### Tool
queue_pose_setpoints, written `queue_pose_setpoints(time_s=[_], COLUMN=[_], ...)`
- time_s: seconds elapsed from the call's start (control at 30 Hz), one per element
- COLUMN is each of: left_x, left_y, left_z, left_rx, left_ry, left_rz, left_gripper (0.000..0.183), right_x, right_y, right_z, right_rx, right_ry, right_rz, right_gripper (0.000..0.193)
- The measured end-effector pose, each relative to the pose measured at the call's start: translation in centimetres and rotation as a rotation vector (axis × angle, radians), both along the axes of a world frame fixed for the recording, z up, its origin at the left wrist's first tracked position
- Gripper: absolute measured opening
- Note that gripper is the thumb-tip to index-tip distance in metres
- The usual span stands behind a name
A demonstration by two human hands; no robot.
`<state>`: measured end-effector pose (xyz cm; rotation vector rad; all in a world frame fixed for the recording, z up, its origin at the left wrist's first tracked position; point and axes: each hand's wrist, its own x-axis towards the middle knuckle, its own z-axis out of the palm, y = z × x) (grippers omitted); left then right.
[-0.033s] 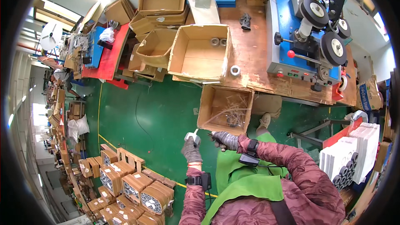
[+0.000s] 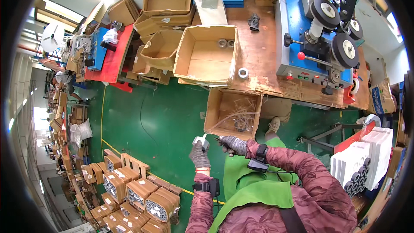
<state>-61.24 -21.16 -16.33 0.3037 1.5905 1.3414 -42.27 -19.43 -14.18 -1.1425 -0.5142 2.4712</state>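
In a grey glove, my left hand (image 2: pixel 199 157) is closed around a small white piece (image 2: pixel 201 141) with a short thin tail at its top. To its right, my gloved right hand (image 2: pixel 235 144) grips a small dark hand tool (image 2: pixel 219 139); its pointed end faces the white piece, and its exact kind is hard to make out. Both hands are just in front of an open carton (image 2: pixel 211 118) that holds clear plastic scraps (image 2: pixel 243 114). A gap separates the two hands.
On the wooden bench (image 2: pixel 263 51) are a carton (image 2: pixel 185 56) holding rolls, a grey-white roll (image 2: pixel 243 73) and a blue machine (image 2: pixel 289 30) with black wheels. Bundled parts (image 2: pixel 138 190) stand at lower left. White foam blocks (image 2: pixel 351 157) stand at right; a cable (image 2: pixel 144 121) crosses the floor.
My left hand and the white piece have shifted very slightly to the right. Nothing else differs visibly.
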Motion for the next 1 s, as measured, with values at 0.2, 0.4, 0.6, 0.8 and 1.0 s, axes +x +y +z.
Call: queue_pose_setpoints(time_s=[0.2,0.4,0.6,0.8,1.0], left_x=[-4.2,-10.4,-3.0,6.5,6.0], left_y=[3.5,5.9,1.0,0.2,0.1], left_z=[-1.4,0.2,-4.9,-2.2,-2.1], left_rx=[0.028,-0.076,-0.135,-0.173,-0.12], left_ry=[-0.007,0.223,0.197,-0.26,-0.285], left_rz=[0.142,0.369,-0.216,-0.22,-0.208], left_gripper=[0.044,0.048,0.04,0.035,0.035], right_x=[2.7,3.9,2.9,4.8,4.9], right_y=[-0.4,-1.3,-1.3,-0.4,-1.2], right_z=[-1.6,-3.8,-3.3,-2.6,-2.0], right_rx=[-0.074,-0.128,-0.08,-0.126,-0.139], right_ry=[-0.07,-0.104,-0.054,-0.041,-0.007], right_rz=[-0.063,-0.134,-0.065,-0.166,-0.13], right_gripper=[0.041,0.037,0.042,0.042,0.04])
